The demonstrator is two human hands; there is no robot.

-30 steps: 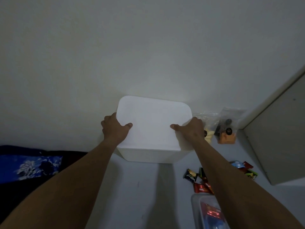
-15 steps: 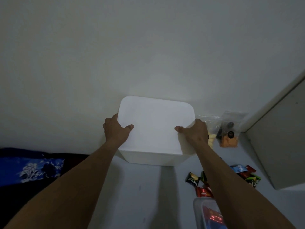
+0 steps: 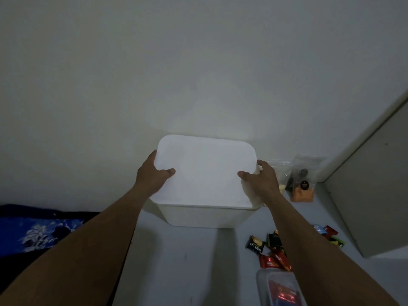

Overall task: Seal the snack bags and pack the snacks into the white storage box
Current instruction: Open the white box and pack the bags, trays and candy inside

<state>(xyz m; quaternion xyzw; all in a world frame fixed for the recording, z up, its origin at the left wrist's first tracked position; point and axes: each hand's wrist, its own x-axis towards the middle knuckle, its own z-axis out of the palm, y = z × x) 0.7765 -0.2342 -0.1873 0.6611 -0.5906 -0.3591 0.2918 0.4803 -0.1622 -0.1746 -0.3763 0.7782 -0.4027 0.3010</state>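
Note:
The white storage box (image 3: pixel 203 216) stands on the pale floor against the wall, covered by its white lid (image 3: pixel 205 171). My left hand (image 3: pixel 152 176) grips the lid's left edge, thumb on top. My right hand (image 3: pixel 262 180) grips the lid's right edge, which sits slightly raised and shifted off the box rim. Two clear snack bags (image 3: pixel 302 180), one with orange and dark snacks, stand to the right of the box. Small wrapped snacks (image 3: pixel 269 250) lie on the floor near my right forearm.
A clear plastic container (image 3: pixel 278 288) with red packets sits at the bottom right. More wrapped snacks (image 3: pixel 331 236) lie by a grey cabinet (image 3: pixel 373 195) on the right. Blue flowered cloth (image 3: pixel 37 233) lies at the left.
The lid has shifted a little left and its right edge has lifted off the box rim. Both hands keep their grip on the lid's sides.

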